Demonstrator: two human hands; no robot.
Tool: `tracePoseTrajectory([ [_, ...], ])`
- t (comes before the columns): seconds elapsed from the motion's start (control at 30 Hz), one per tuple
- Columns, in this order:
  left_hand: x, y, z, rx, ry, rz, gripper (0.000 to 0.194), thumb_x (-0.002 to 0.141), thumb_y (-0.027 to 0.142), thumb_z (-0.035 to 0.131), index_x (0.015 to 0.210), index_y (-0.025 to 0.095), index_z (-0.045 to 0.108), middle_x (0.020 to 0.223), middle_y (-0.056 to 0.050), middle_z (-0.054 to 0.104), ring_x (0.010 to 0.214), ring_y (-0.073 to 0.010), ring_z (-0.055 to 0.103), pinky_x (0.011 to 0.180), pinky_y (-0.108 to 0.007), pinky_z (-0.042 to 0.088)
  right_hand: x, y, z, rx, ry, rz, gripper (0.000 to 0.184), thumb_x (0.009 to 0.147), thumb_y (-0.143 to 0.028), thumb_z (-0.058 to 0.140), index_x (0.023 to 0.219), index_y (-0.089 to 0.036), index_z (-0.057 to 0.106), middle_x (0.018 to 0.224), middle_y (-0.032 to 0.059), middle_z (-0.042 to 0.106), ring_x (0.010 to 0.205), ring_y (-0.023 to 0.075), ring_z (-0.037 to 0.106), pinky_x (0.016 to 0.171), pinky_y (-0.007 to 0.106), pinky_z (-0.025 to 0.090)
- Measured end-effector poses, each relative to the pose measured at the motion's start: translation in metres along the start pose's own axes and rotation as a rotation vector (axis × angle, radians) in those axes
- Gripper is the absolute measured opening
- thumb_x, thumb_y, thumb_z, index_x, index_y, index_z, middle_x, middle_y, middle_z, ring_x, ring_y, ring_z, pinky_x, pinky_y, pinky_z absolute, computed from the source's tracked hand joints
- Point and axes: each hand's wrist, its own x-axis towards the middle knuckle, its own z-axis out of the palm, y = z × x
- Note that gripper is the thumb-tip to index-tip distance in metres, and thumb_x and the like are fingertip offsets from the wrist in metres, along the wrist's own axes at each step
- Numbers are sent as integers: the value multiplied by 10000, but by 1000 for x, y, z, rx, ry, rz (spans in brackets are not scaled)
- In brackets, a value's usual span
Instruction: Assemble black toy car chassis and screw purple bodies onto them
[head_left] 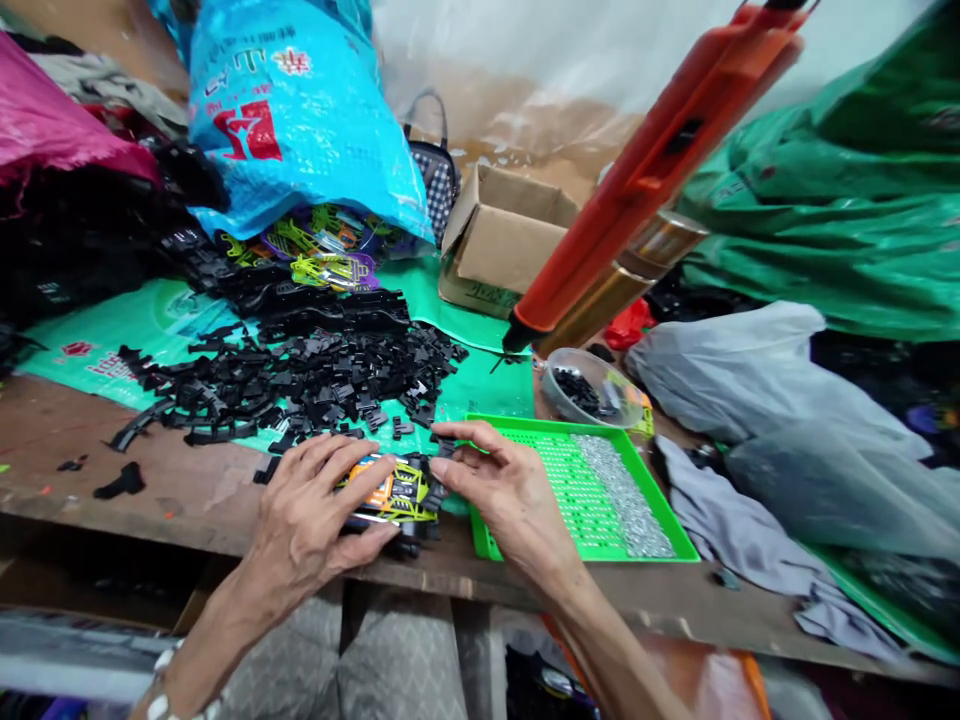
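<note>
A small toy car [405, 490] with a yellow-green, orange and black body lies at the front edge of the bench. My left hand [322, 500] is closed around its left side, fingers over the top and thumb along the near side. At the car's right end, my right hand [502, 480] has thumb and forefinger around a small black plastic part [442, 450]; whether that part is joined to the car I cannot tell. Just beyond the hands spreads a heap of small black plastic pieces [337, 375] on green sheeting.
A green basket [487, 545] holding small silvery screws [622, 490] stands right of my hands. An orange electric screwdriver [652, 180] hangs above its far side. Behind are a clear bowl [559, 400], a cardboard box [510, 240] and a blue sack [300, 110] spilling colourful car bodies [337, 270].
</note>
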Motion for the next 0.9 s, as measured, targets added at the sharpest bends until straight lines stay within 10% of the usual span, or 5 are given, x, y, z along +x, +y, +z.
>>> tracePoseTrajectory([
  [0.9, 3, 7, -1, 5, -4, -55, 328, 854, 390, 591, 1129, 218, 643, 1127, -64, 698, 1077, -241, 603, 991, -420, 411, 8, 2, -9, -125, -102, 320, 527, 566, -296, 850, 1076, -267, 719, 866, 6, 621, 524, 49, 436, 443, 196, 414],
])
